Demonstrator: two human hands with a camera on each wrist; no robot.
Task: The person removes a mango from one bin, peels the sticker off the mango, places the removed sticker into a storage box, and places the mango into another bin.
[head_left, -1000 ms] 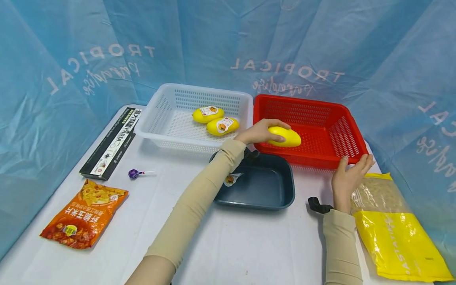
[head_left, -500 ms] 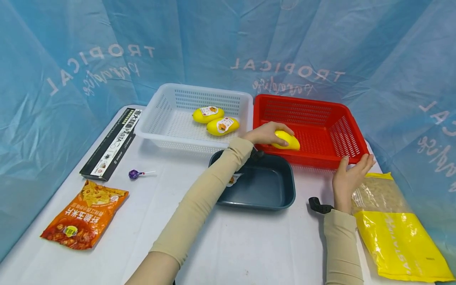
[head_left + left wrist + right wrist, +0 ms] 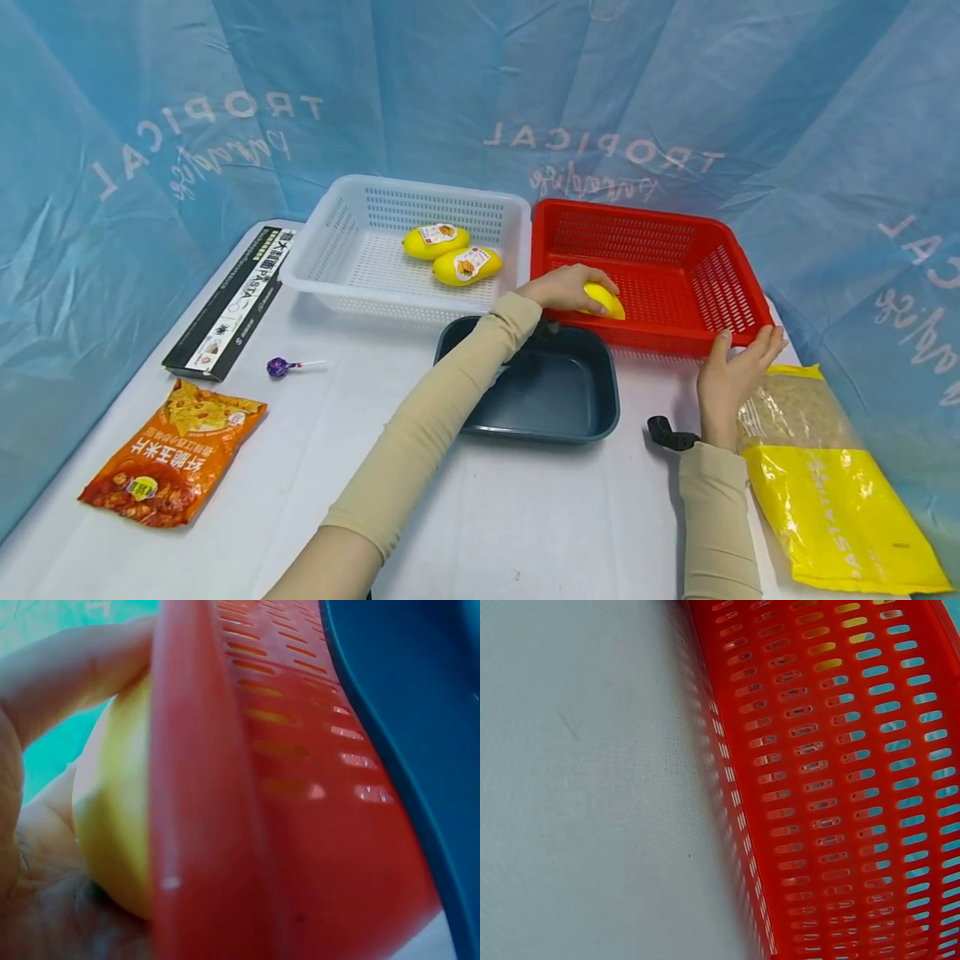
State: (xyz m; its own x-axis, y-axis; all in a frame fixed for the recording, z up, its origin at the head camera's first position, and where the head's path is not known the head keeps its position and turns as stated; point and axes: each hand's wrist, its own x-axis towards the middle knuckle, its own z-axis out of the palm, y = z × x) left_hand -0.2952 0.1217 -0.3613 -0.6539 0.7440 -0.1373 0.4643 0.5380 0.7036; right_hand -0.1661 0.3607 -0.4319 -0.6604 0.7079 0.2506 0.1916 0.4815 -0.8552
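In the head view my left hand (image 3: 572, 288) reaches over the near rim of the red basket (image 3: 651, 337) at its left end. It grips a yellow mango (image 3: 606, 302), low inside the basket and partly covered by the fingers. From the left wrist, the mango (image 3: 124, 795) sits between thumb and fingers, with the basket's rim (image 3: 199, 795) hiding part of it. My right hand (image 3: 733, 379) touches the basket's near right corner, fingers extended. Two labelled yellow mangoes, one behind (image 3: 436, 242) and one in front (image 3: 467, 267), lie in the white basket (image 3: 352, 296).
A dark blue tray (image 3: 555, 400) stands under my left forearm, close to the red basket. Leftward lie a black pasta box (image 3: 232, 304), a purple lollipop (image 3: 279, 367) and an orange chip bag (image 3: 176, 454). A yellow pasta bag (image 3: 840, 500) lies beside my right arm.
My left hand has lowered the mango deeper into the red basket, near its front wall, so less of it shows. My right hand has stayed at the basket corner.
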